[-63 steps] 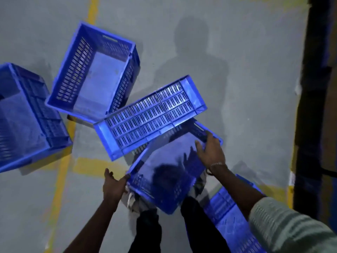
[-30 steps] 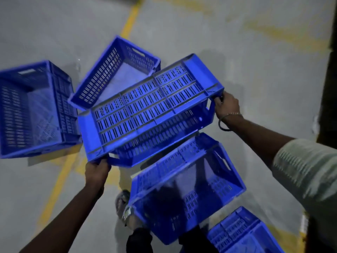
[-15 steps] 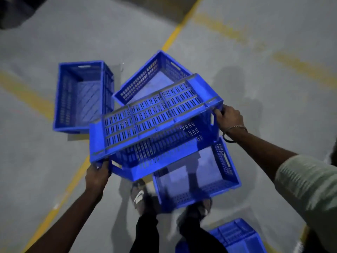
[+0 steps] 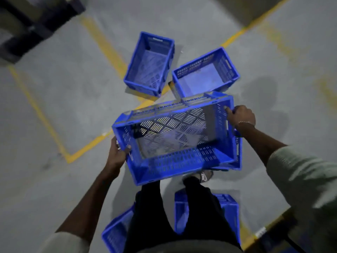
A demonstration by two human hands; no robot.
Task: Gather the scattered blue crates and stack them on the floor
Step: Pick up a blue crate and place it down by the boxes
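I hold a blue perforated crate (image 4: 175, 161) in the air in front of my legs, its open side turned up toward me. My left hand (image 4: 118, 154) grips its left end and my right hand (image 4: 240, 116) grips its right end. The edge of another blue crate (image 4: 238, 154) shows just beneath it on the right. Two more blue crates stand open on the floor beyond: one at the back (image 4: 149, 64), one to its right (image 4: 206, 73). Behind my legs lie two others, at lower left (image 4: 116, 232) and lower right (image 4: 228, 212).
Yellow lines (image 4: 107, 50) cross the grey concrete floor. A dark pallet or rack base (image 4: 32, 24) sits at the top left. A dark object with a yellow edge (image 4: 269, 229) lies at the bottom right. My sandalled foot (image 4: 204, 176) shows under the held crate.
The held crate has tipped from side-up to open-side-up and come closer to me. The view has swung, so the floor crates now lie farther ahead.
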